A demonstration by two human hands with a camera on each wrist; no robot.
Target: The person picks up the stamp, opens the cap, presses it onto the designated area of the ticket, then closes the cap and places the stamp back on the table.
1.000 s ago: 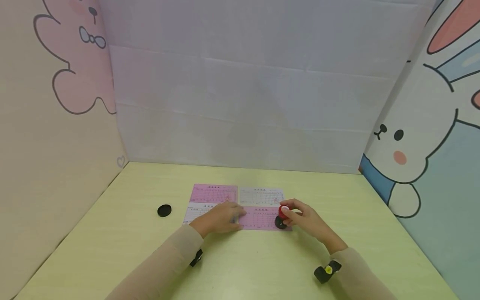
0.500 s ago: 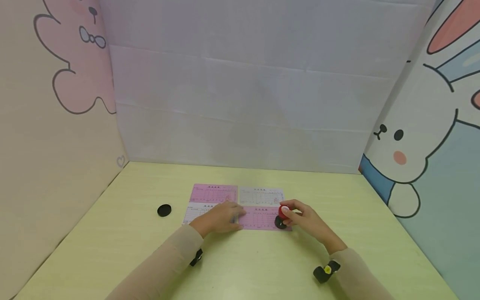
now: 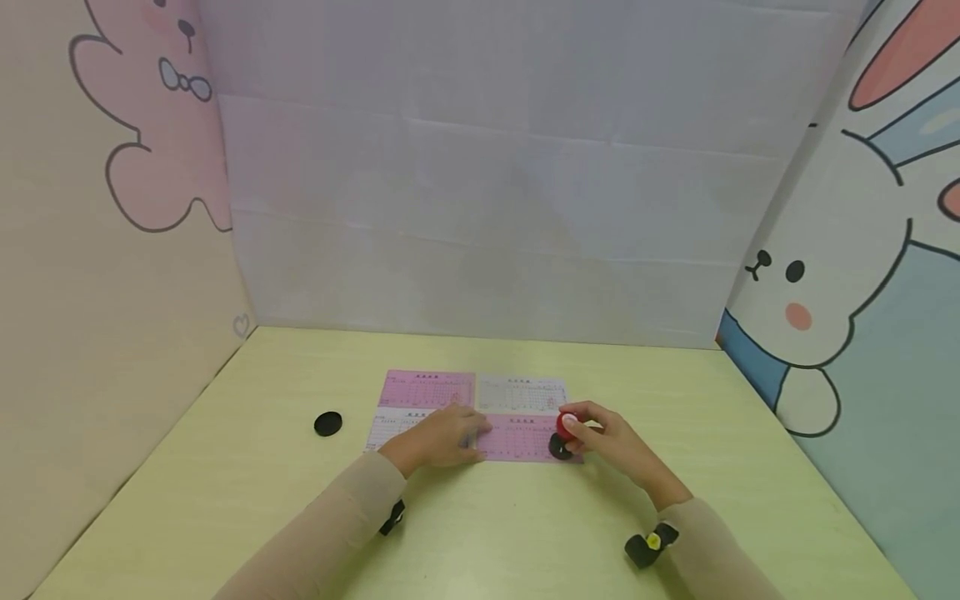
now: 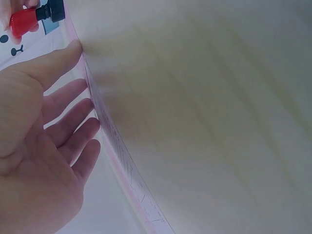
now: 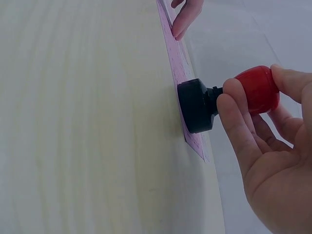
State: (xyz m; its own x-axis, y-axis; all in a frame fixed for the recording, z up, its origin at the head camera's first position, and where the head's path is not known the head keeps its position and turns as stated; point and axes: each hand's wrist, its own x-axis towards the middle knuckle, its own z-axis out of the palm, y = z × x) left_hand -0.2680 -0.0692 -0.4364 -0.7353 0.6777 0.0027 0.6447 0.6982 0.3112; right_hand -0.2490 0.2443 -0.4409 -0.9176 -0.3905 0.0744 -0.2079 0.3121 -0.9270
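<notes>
My right hand (image 3: 618, 446) grips the red handle of a stamp (image 5: 256, 90), with the thumb and fingers around it. The stamp's round black base (image 5: 196, 106) stands on the right end of a pink printed form (image 3: 517, 435), close to its corner. My left hand (image 3: 442, 435) rests with its fingertips on the sheets, left of the stamp, where the pink form meets the white form (image 3: 390, 425). In the left wrist view its fingers are extended and hold nothing. The stamping face is hidden against the paper.
Behind lie a second pink form (image 3: 427, 390) and a second white form (image 3: 523, 393), both with small red marks. A round black lid (image 3: 327, 423) lies left of the forms on the pale yellow table (image 3: 510, 533). Fabric walls enclose the back and sides.
</notes>
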